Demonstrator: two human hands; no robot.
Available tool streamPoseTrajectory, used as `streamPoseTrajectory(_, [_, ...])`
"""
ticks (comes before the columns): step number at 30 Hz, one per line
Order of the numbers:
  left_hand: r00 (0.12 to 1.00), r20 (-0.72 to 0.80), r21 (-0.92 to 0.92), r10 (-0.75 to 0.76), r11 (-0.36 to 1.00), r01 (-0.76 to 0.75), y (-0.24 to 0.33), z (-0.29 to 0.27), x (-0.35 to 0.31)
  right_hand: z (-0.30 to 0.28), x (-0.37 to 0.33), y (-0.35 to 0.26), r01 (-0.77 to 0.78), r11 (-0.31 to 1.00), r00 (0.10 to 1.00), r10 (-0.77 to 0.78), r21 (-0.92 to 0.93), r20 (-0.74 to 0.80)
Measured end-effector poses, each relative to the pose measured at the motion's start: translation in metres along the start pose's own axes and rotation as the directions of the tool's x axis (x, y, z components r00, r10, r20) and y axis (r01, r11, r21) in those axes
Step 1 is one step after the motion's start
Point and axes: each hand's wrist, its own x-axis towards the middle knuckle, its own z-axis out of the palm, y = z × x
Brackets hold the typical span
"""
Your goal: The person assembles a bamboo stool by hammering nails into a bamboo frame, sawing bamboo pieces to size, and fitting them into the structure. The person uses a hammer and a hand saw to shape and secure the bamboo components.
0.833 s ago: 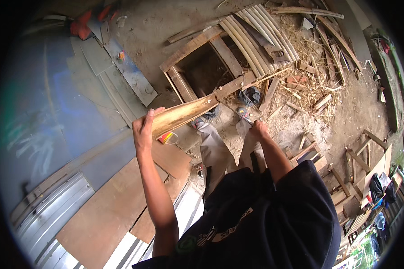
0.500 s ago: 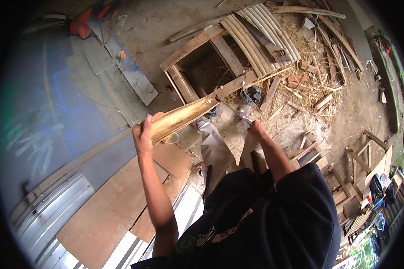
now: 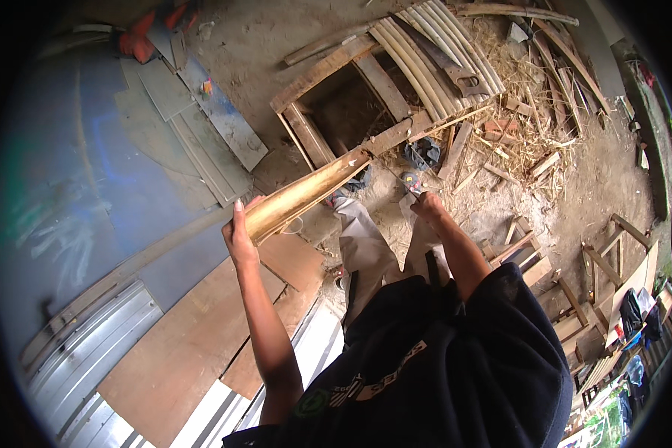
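My left hand (image 3: 240, 237) grips the near end of a long split bamboo piece (image 3: 302, 190), its pale hollow side facing up. The bamboo's far end meets the edge of a low wooden frame (image 3: 384, 140). My right hand (image 3: 428, 204) is closed around the handle of a thin, long-bladed knife (image 3: 397, 178). Its blade points toward the bamboo's far end; whether it touches is too small to tell. A handsaw (image 3: 444, 66) lies on the row of bamboo strips (image 3: 407, 67) laid across the frame.
Straw and wood offcuts (image 3: 526, 142) litter the ground right of the frame. Small wooden frames (image 3: 612, 254) stand further right. Brown boards (image 3: 194, 328) and corrugated metal sheets (image 3: 97, 336) lie at the left, beside a large blue-grey panel (image 3: 75, 164). My feet are close to the frame.
The view has shifted slightly. My left hand still holds the bamboo, and my right hand, with the knife, sits a little closer to the frame.
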Motion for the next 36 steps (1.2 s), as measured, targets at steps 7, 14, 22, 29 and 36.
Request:
streamPoseTrajectory(7, [0.999, -0.026, -0.018, -0.037, 0.999, 0.037, -0.005, -0.003, -0.005, -0.008, -0.009, -0.001, -0.129, 0.962, 0.970, 0.173, 0.239, -0.172])
streamPoseTrajectory(14, [0.999, 0.047, -0.036, -0.012, 0.999, 0.014, -0.002, -0.001, -0.007, -0.013, -0.012, -0.002, -0.278, 0.955, 0.951, 0.289, 0.104, -0.112])
streamPoseTrajectory(22, [1.000, 0.021, 0.027, 0.018, 0.999, -0.019, 0.003, 0.005, -0.011, -0.017, -0.029, 0.000, -0.286, 0.951, 0.950, 0.298, 0.120, -0.095])
streamPoseTrajectory(29, [0.999, -0.032, -0.018, 0.021, 1.000, -0.022, -0.003, 0.004, -0.013, -0.011, -0.028, -0.012, -0.085, 0.979, 0.968, 0.125, 0.183, -0.217])
streamPoseTrajectory(36, [0.998, -0.059, 0.006, 0.030, 1.000, -0.029, -0.001, 0.005, -0.013, -0.017, -0.021, -0.011, -0.180, 0.977, 0.973, 0.194, 0.112, -0.125])
